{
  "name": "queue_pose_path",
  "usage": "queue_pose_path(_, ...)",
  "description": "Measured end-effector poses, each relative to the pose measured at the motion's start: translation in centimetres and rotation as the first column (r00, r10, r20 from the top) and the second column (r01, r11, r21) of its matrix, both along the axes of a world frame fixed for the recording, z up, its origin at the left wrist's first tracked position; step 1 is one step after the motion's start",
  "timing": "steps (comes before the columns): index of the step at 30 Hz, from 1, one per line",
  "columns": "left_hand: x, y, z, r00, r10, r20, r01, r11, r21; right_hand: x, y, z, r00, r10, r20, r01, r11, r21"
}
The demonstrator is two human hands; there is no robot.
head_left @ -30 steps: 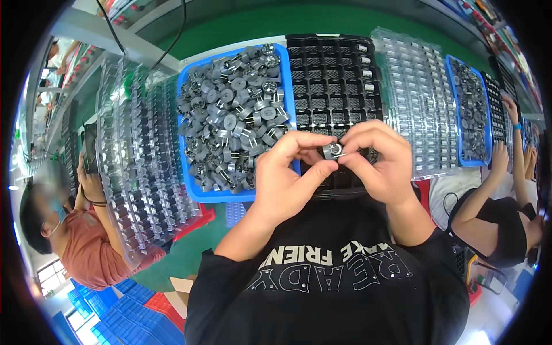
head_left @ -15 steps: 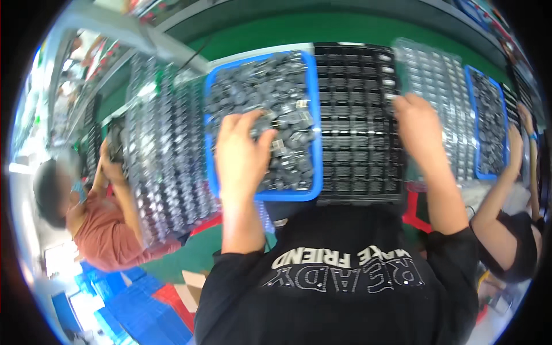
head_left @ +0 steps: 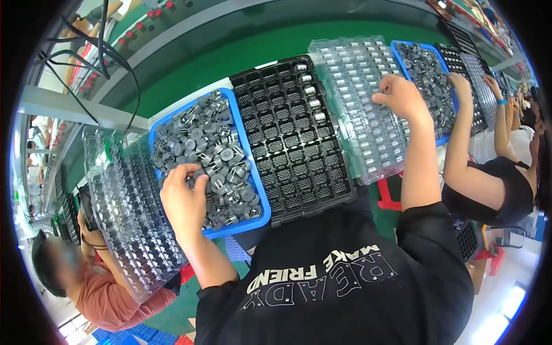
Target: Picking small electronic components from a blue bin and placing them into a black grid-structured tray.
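Note:
My left hand (head_left: pixel 185 198) is over the near left part of a blue bin (head_left: pixel 266 195) full of grey round plastic parts with metal prongs. Its thumb and forefinger close around one grey round part (head_left: pixel 199 174). My right hand (head_left: pixel 404 98) hovers above a clear plastic tray (head_left: pixel 359 129) with rows of small silver cylinders (head_left: pixel 345 75). The fingers there are curled into a pinch, and what they hold, if anything, cannot be made out. Between the bin and the clear tray lies a black compartment tray (head_left: pixel 293 138). Several silver cylinders (head_left: pixel 314 103) sit in its far right pockets.
Stacked clear trays (head_left: pixel 129 213) stand at the left, beside a co-worker in a reddish shirt (head_left: pixel 112 296). To the right is a second blue bin (head_left: pixel 425 75), with another co-worker's arm (head_left: pixel 462 109) near it. Cables (head_left: pixel 135 86) hang at the far left.
The view has turned, so the trays appear slanted and further left. My right hand has moved from the black tray's right edge to over the clear tray. My left hand stays at the bin.

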State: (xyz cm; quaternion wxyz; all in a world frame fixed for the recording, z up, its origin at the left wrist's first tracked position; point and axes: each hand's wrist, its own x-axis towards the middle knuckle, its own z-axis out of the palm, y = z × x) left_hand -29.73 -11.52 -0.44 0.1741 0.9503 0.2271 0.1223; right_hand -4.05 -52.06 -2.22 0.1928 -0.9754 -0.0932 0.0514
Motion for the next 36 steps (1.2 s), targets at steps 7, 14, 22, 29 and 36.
queue_pose_path(7, -1.5, 2.3, -1.7, 0.963, 0.128, 0.236, -0.003, 0.884, -0.468, 1.1, -1.2, -2.9, 0.995, -0.003, 0.102, -0.015, 0.984, 0.179)
queue_pose_path(14, -1.7, 2.3, -2.2, 0.902, 0.198, 0.383, 0.097, 0.772, -0.629, 0.9, -2.0, -4.4, 0.997, 0.019, 0.074, -0.034, 0.977, 0.21)
queue_pose_path(22, -0.8, 2.9, -2.2, 0.895, 0.239, 0.377, 0.116, 0.69, -0.714, 1.1, -3.2, -4.9, 0.99, 0.05, 0.129, -0.08, 0.967, 0.243)
queue_pose_path(29, -0.8, 1.3, -0.4, 0.849, 0.258, 0.461, 0.285, 0.511, -0.811, 0.4, -2.7, -3.7, 0.971, 0.184, 0.152, -0.191, 0.981, 0.033)
queue_pose_path(36, -0.4, -3.8, -0.5, 0.789, 0.269, 0.553, 0.596, -0.117, -0.794, -8.6, 7.9, -0.3, 0.996, 0.064, 0.069, -0.089, 0.395, 0.914)
